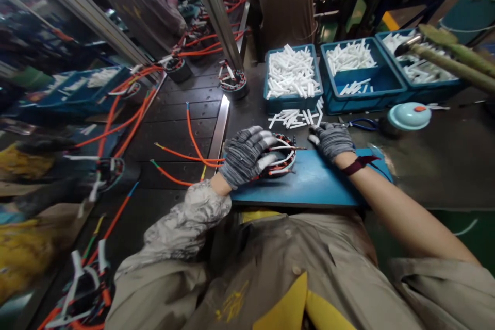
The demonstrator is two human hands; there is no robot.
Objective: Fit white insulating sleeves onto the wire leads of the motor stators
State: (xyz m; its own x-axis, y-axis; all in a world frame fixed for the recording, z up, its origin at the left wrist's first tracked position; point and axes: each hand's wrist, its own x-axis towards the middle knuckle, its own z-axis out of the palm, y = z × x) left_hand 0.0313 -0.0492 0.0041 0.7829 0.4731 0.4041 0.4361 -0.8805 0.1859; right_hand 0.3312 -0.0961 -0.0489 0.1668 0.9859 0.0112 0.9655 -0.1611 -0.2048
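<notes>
My left hand (249,157), in a grey striped glove, is wrapped round the left side of a motor stator (286,157). White sleeves and wire ends stick out of the stator, and orange leads (204,160) trail from it to the left. It sits on a blue board (325,178) in front of me. My right hand (334,140), also gloved, has its fingers curled together at the board's far edge, by a loose pile of short white sleeves (292,118). Whatever its fingertips pinch, if anything, is hidden.
Blue bins (266,100) of white sleeves stand behind the pile. Blue-handled pliers (363,124) and a light-blue lidded cup (410,116) lie to the right. More stators (232,85) sit along the conveyor (193,134) at left. A co-worker's gloved hand (42,144) is far left.
</notes>
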